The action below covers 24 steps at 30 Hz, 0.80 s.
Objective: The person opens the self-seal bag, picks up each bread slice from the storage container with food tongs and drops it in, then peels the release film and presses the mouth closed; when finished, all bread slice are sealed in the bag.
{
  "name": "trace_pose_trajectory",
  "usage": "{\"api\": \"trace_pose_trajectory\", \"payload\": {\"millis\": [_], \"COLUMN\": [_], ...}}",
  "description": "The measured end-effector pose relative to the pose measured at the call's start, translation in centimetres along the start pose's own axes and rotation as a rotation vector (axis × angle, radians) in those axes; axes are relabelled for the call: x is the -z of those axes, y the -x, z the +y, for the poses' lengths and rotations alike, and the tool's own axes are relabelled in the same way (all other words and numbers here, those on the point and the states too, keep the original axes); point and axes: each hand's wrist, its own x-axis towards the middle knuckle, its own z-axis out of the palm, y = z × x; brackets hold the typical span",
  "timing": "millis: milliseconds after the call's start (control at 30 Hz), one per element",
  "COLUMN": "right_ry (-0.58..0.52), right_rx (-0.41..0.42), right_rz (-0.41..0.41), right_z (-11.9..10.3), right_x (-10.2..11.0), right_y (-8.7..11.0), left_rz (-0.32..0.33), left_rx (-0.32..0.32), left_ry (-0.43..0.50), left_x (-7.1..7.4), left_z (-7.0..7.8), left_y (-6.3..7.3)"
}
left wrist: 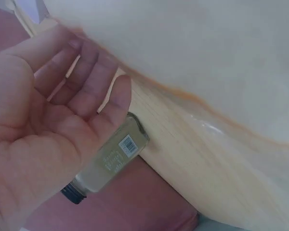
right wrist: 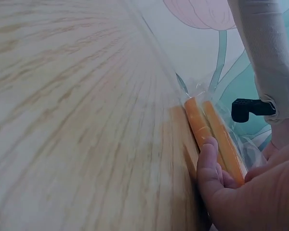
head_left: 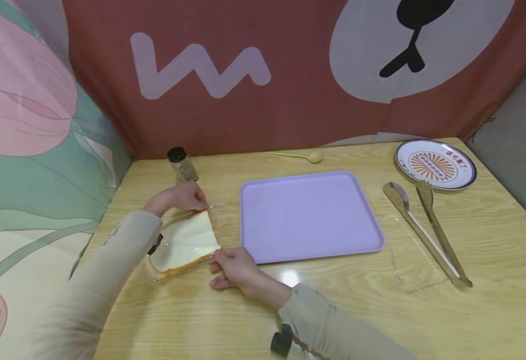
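Sliced bread lies in a clear plastic bag at the left of the table, white with an orange-brown crust. In the right wrist view two slices show side by side inside the film. My left hand pinches the bag at its far right corner; in the left wrist view its thumb and fingertips meet at the crust edge. The near right corner is held by my right hand, its thumb on top and fingers beneath. A glass jar with a black lid stands just beyond my left hand.
Right of the bread sits a purple tray, close to my right hand. Behind it lies a pale spoon. Metal tongs and a patterned plate are on the right. A reddish cloth hangs at the back edge.
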Motion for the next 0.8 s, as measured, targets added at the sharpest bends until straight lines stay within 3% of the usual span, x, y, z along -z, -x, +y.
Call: {"api": "trace_pose_trajectory", "payload": {"millis": [133, 267, 400, 500, 667, 800], "right_ry": [0.072, 0.205, 0.384, 0.493, 0.594, 0.617], "right_rx": [0.040, 0.151, 0.307, 0.413, 0.568, 0.665], "right_rz": [0.020, 0.010, -0.012, -0.014, -0.012, 0.013], "right_z": [-0.2, -1.1, -2.7, -4.1, -6.6, -9.3], "right_x": [-0.4, -0.1, 1.3, 2.6, 5.0, 6.7], "right_y": [0.1, 0.2, 0.3, 0.5, 1.1, 1.9], "left_rz": [0.067, 0.159, 0.290, 0.419, 0.619, 0.752], "left_rx": [-0.060, -0.123, -0.115, -0.085, -0.051, -0.073], "left_ry": [0.016, 0.046, 0.097, 0.200, 0.388, 0.500], "left_x": [0.2, 0.4, 0.3, 0.1, -0.8, -1.0], "left_z": [-0.5, -1.0, -1.5, -1.7, -0.4, 1.6], "left_y": [1.0, 2.8, 5.3, 7.4, 10.9, 12.6]}}
